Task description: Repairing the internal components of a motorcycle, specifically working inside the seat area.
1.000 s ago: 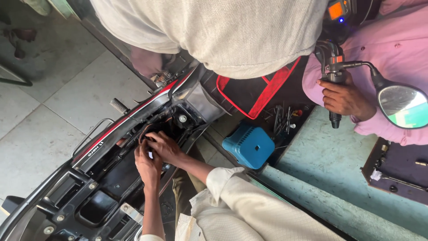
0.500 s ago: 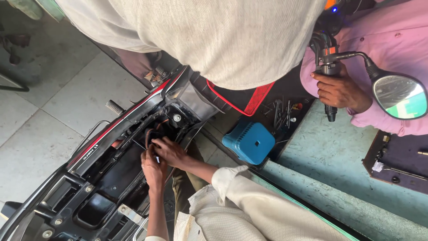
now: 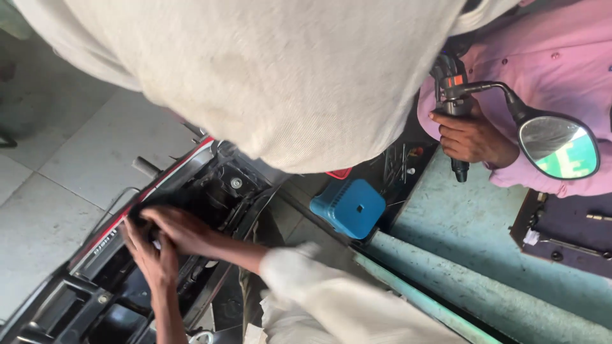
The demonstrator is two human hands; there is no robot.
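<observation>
While both hands work inside the open scooter body [image 3: 210, 191], the left hand [image 3: 150, 258] lies flat with fingers spread on the black frame, and the right hand [image 3: 182, 229] just above it curls over a dark part, its grip blurred so I cannot tell what it holds; right of them sits a blue stool [image 3: 349, 207], and beyond, another person's hand [image 3: 468, 137] grips a handlebar

left hand [image 3: 150, 255], right hand [image 3: 182, 230], touching, fingers extended
</observation>
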